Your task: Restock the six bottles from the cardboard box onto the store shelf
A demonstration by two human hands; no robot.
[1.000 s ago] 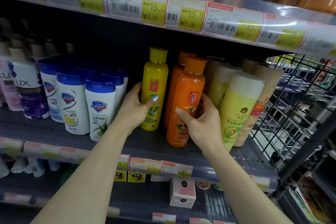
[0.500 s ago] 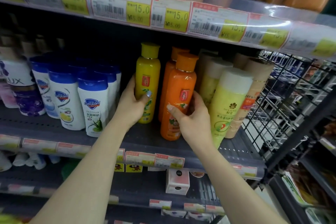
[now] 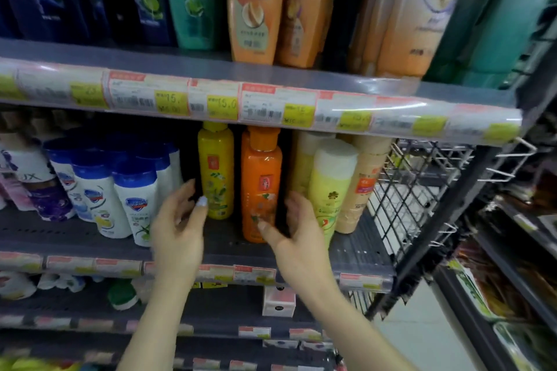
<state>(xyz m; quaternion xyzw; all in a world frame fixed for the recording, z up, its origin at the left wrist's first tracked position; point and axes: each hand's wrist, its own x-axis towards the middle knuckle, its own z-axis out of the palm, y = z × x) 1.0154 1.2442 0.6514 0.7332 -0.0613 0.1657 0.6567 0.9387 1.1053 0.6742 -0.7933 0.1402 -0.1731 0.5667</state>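
A yellow bottle (image 3: 215, 170) and an orange bottle (image 3: 261, 181) stand upright side by side on the grey middle shelf (image 3: 223, 239). My left hand (image 3: 180, 226) hovers just left of the yellow bottle, fingers spread, thumb tip near its lower side. At the lower right of the orange bottle my right hand (image 3: 297, 230) is open, its fingers curved close to the bottle without gripping it. The cardboard box is out of view.
White bottles with blue caps (image 3: 132, 190) stand left of my hands; pale yellow and tan bottles (image 3: 331, 187) stand right. The upper shelf edge (image 3: 271, 105) with price labels overhangs the bottle tops. A black wire rack (image 3: 422, 190) closes the right end.
Both hands have let go of the yellow and orange bottles and drawn back toward me. The camera has tilted up, showing the upper shelf's large bottles.
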